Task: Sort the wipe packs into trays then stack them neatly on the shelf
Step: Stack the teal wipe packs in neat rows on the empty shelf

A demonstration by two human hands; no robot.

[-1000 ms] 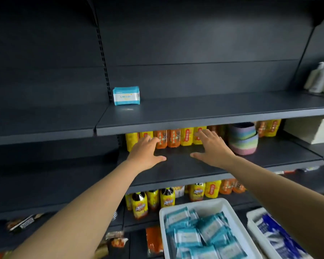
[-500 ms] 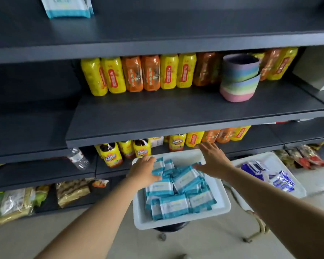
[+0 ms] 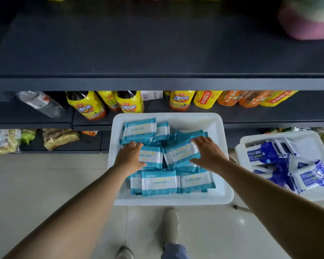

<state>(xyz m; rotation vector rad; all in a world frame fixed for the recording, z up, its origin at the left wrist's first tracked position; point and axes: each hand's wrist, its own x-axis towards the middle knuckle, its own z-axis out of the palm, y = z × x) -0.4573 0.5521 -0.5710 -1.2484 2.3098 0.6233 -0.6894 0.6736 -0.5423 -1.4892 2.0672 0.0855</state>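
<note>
We are reaching both hands into the white tray [image 3: 221,184], fingers spread and clamped on nothing yet. Our left hand [image 3: 130,156] is resting on one teal wipe pack [image 3: 151,156] mid-tray, our right hand [image 3: 207,154] on the neighbouring pack [image 3: 180,154], probably to lift one each. Right of the tray, the blue packs [image 3: 288,165] are sitting sorted in a second tray [image 3: 310,141]; the dark shelf [image 3: 157,53] is waiting beyond the tray's far rim.

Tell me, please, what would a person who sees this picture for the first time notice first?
The eye goes first to the white tray at the centre, full of teal-and-white wipe packs, with the left hand and the right hand reaching down onto the packs in its middle. Next comes a second white tray at the right, holding blue-and-white wipe packs. Behind both, yellow and orange drink bottles line a dark shelf.
</note>
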